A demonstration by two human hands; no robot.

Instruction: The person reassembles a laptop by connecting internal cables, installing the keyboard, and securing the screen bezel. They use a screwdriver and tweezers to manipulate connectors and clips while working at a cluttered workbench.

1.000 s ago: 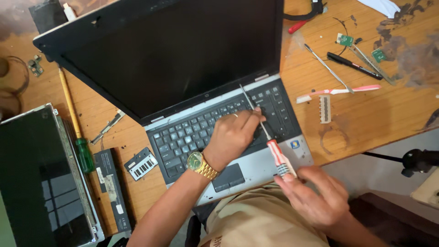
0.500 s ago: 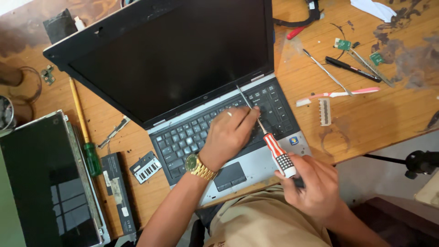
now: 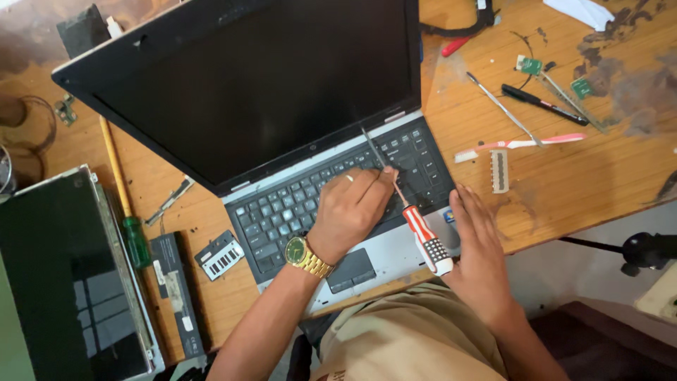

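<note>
The wooden table (image 3: 564,183) is carrying an open black and silver laptop (image 3: 268,106) in front of you, its near edge overhanging the table's edge above your lap, and its dark screen is taking up most of the room at the back. At your left a loose display panel (image 3: 63,282) is lying flat, cut off by the frame, with a black oblong battery pack (image 3: 176,293) bearing a pale label just beside it. Your left hand (image 3: 352,208) is resting on the keyboard, its fingers (image 3: 384,180) pinching the shaft of a red-and-white-handled screwdriver (image 3: 423,236) whose tip is sitting at the top of the keys. Your right hand (image 3: 479,247) is lying open against the handle, fingers straight. Right of the laptop, bare wood is showing around a pink toothbrush (image 3: 522,144) and a black pen (image 3: 543,104). A small white barcode label (image 3: 220,255) is lying near the battery pack.
</note>
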